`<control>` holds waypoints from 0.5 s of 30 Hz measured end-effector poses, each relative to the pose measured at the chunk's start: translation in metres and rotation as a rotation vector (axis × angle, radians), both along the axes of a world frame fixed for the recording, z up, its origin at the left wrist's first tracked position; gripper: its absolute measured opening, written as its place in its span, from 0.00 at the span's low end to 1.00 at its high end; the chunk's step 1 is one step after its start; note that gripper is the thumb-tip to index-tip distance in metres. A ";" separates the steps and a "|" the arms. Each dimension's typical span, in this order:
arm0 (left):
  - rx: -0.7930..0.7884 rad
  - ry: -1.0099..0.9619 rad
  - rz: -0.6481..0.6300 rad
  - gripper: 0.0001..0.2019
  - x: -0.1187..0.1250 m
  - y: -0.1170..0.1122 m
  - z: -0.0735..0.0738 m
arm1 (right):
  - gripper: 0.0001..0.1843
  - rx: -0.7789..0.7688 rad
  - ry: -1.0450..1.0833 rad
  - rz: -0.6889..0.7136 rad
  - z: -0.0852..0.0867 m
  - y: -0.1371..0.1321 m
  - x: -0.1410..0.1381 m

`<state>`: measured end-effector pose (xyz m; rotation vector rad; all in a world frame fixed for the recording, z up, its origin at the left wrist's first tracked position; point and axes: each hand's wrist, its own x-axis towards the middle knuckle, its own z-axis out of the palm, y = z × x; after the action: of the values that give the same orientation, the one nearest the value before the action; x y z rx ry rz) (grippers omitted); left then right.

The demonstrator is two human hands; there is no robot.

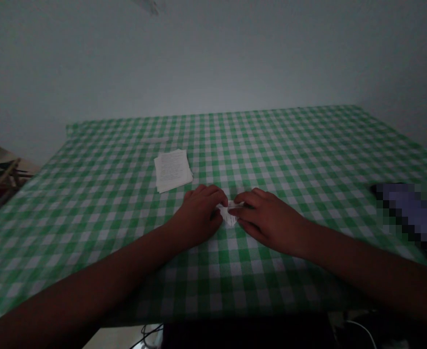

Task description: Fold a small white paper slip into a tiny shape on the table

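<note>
Both my hands rest on a table with a green and white checked cloth. Between them lies a small folded piece of white paper. My left hand has its fingers curled, pinching the paper's left side against the cloth. My right hand pinches the paper's right side with its fingertips. Most of the paper is hidden under my fingers.
A small stack of white paper sheets lies on the cloth behind and left of my hands. A dark, blurred-out object sits at the table's right edge. A plain wall stands behind the table. Wooden items lie at the far left.
</note>
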<state>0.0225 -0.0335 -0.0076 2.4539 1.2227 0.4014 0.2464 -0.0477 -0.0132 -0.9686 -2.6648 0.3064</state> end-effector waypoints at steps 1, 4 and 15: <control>0.001 0.003 -0.005 0.13 -0.001 0.000 0.000 | 0.17 0.001 -0.015 0.000 0.000 0.000 0.000; 0.010 0.017 -0.024 0.14 -0.003 0.002 -0.001 | 0.17 0.002 -0.029 0.006 0.001 0.000 0.001; 0.019 -0.109 -0.207 0.14 -0.026 0.023 0.003 | 0.16 -0.017 0.046 0.041 0.002 0.005 0.003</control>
<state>-0.0035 -0.0107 -0.0048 2.5069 0.9151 0.4822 0.2496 -0.0428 -0.0108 -0.9025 -2.6472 0.3558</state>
